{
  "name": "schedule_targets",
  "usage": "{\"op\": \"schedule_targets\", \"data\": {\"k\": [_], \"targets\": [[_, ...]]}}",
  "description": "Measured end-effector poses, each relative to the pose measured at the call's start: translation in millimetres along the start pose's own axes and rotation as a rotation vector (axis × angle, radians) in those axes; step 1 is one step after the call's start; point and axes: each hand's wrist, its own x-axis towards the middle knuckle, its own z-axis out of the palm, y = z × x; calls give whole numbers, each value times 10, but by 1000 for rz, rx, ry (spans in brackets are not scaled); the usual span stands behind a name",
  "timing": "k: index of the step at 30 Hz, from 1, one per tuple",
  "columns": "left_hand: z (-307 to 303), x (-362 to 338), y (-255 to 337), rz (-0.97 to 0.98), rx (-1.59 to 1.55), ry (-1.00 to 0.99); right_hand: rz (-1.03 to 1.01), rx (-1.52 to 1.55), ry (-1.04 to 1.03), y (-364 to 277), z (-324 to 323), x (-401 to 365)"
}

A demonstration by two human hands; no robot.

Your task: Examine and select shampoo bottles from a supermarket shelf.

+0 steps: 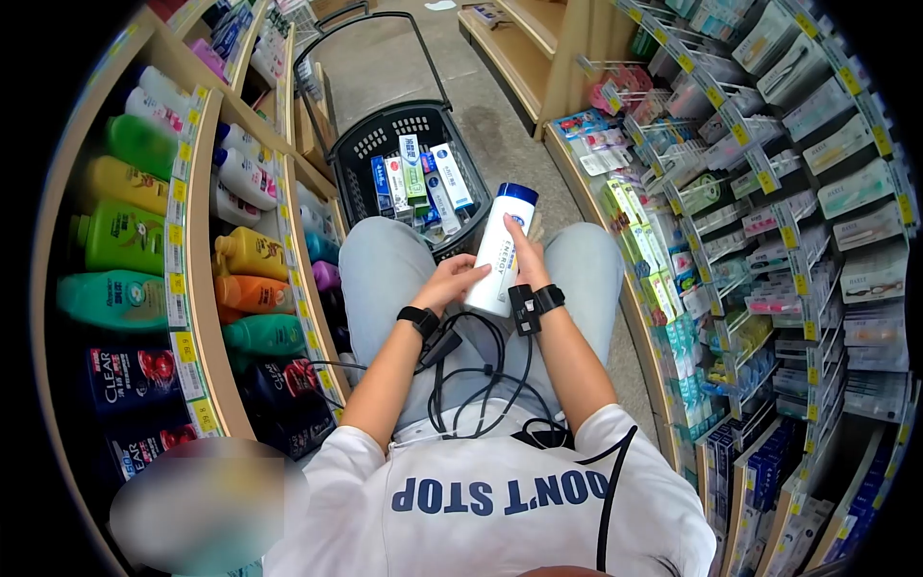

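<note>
A white bottle with a dark blue cap (496, 252), printed with the word ENERGY, is tilted above my lap between my knees. My right hand (529, 258) is wrapped round its right side, thumb on the front below the cap. At its lower left side, my left hand (455, 283) grips the bottle with fingertips on the label. Beyond my knees stands a black shopping basket (385, 128) with its handle up. Several toothpaste boxes (413, 171) lie in it.
To the left, shelves hold several shampoo bottles (123, 236) and dark CLEAR packs (135, 373). A rack on the right carries hanging packets (859, 197) and small boxes. Black cables (486, 370) run across my lap from wrist devices. A wooden shelf (514, 62) stands ahead by the aisle floor.
</note>
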Motion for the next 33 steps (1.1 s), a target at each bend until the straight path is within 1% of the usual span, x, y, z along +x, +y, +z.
{"op": "schedule_targets", "data": {"k": [1, 4, 7, 10, 13, 16, 19, 22, 23, 26, 27, 28, 30, 31, 33], "targets": [[30, 2, 7, -5, -1, -21, -24, -7, 12, 6, 8, -17], [66, -11, 12, 50, -3, -20, -9, 6, 1, -10, 12, -55], [16, -98, 109, -127, -230, -103, 3, 68, -24, -5, -23, -9], [-32, -45, 63, -80, -194, -233, 54, 200, -206, -35, -61, -18], [93, -112, 24, -1, -254, -320, 45, 194, -208, -68, -34, -99], [110, -75, -77, 115, -129, -385, 45, 201, -253, -146, 40, -287], [98, -66, -80, 91, -221, -320, -126, 245, -183, -61, -49, -91], [-1, -50, 1, -40, -341, -369, -198, 313, -167, -33, -112, -48], [-7, -8, -41, -25, -313, -351, -198, 346, -151, -16, -153, -28], [88, 11, -75, 119, -135, -211, -198, 426, -87, -35, -187, -27], [90, -21, -66, 87, -186, -182, -198, 446, -52, -43, -176, -39], [96, -2, -89, 132, -137, -153, -198, 466, -18, -61, -163, -50], [90, 41, -146, 220, -36, -93, -250, 435, -63, 11, -312, 99], [140, -41, -35, 239, -33, -77, -232, 451, -84, -3, -333, 88], [118, -31, -51, 217, -18, -100, -244, 429, -42, -10, -354, 70]]}}
